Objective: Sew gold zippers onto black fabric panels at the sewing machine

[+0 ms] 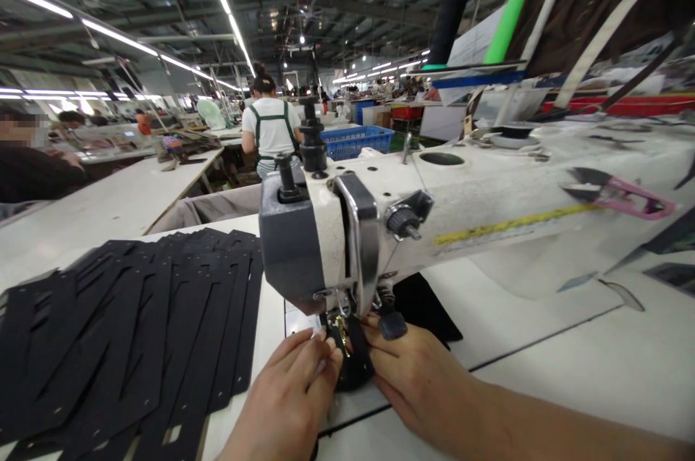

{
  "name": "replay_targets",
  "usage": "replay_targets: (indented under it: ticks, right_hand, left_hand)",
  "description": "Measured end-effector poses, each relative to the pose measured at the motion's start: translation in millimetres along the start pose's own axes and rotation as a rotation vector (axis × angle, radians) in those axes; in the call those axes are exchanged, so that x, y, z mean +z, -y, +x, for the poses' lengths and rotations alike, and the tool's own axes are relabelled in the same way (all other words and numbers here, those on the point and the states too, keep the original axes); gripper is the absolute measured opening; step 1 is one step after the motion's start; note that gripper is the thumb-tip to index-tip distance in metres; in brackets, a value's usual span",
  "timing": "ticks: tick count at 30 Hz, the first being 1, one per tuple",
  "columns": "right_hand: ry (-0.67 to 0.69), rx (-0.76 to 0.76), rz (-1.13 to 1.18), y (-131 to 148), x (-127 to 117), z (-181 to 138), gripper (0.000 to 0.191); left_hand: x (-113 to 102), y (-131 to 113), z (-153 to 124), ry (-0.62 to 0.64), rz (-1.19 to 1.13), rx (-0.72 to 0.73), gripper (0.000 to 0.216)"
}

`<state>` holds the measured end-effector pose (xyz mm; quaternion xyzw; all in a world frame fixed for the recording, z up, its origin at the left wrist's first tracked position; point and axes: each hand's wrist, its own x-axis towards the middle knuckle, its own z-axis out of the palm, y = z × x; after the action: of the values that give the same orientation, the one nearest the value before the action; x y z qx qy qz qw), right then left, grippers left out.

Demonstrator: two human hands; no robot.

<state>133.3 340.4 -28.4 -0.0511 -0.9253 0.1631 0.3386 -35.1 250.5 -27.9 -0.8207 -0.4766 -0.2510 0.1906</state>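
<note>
A black fabric piece with a gold zipper (343,336) lies under the needle area of a white and grey sewing machine (347,229). My left hand (296,381) presses its left edge, with fingertips drawn together close to the zipper teeth. On the right edge, my right hand (418,367) has its fingers pressed together against the same piece, partly behind a small dark plate of the machine. The fingertips of both hands are partly hidden. Another flat black piece (426,309) rests behind my right hand.
Overlapping black cut panels (124,331) cover the left of the white table. Pink-handled snips (624,193) lie on the machine arm. Black (449,23) and green (504,28) thread cones stand above. Beyond are a blue crate (358,142) and a person in white (271,121).
</note>
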Motion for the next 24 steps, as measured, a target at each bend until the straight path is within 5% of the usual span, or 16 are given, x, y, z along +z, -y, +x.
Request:
replay_targets:
  ticks: [6,13,24]
  right_hand:
    - [0.007,0.05,0.049,-7,0,10,0.029]
    - [-0.051,0.025,-0.018,-18,3,16,0.029]
    - [0.034,0.058,-0.141,-30,11,12,0.025]
  left_hand:
    - [9,10,1,-0.016,0.014,-0.035,0.025]
    - [6,18,-4,0.12,-0.009,-0.037,0.024]
    - [4,14,6,0.069,0.004,-0.114,0.025]
